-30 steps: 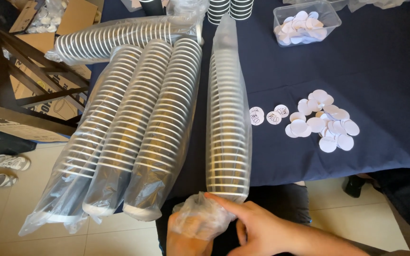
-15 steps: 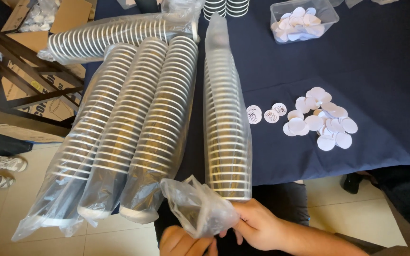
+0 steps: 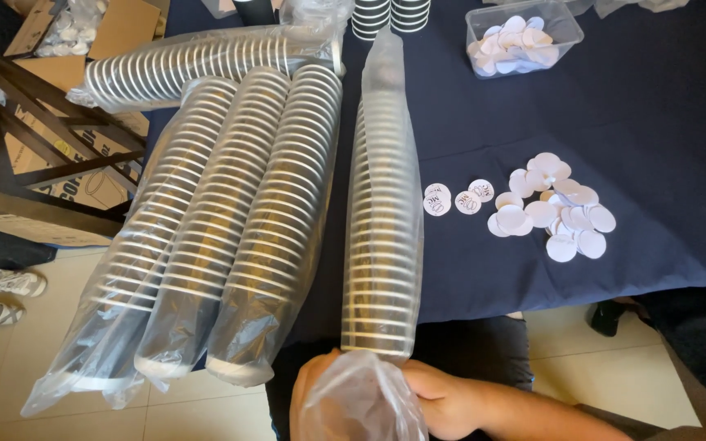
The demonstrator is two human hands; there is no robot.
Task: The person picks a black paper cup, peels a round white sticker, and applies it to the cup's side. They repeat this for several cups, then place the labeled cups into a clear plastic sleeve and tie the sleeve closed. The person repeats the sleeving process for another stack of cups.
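Note:
A long stack of paper cups in a clear plastic sleeve (image 3: 382, 220) lies lengthwise on the dark blue tablecloth (image 3: 663, 122), its near end over the table's front edge. My right hand (image 3: 443, 400) grips the loose bunched plastic end of that sleeve (image 3: 361, 400) just below the last cup. My left hand (image 3: 308, 392) holds the same plastic from the left, mostly hidden behind it. Three more sleeved cup stacks (image 3: 222, 229) lie side by side to the left, overhanging the edge.
A fourth sleeved stack (image 3: 206, 61) lies crosswise at the back left. Round white stickers (image 3: 553, 208) are scattered at right, more fill a clear plastic box (image 3: 525, 37). Upright dark cups (image 3: 390, 16) stand at the back. Cardboard boxes, a dark wooden frame (image 3: 34, 139) and shoes (image 3: 6, 294) are on the floor at left.
The bunched plastic end has shifted right, from beside the stack to directly below it. Both hands stayed at the sleeve's end, and the plastic now covers most of my left hand.

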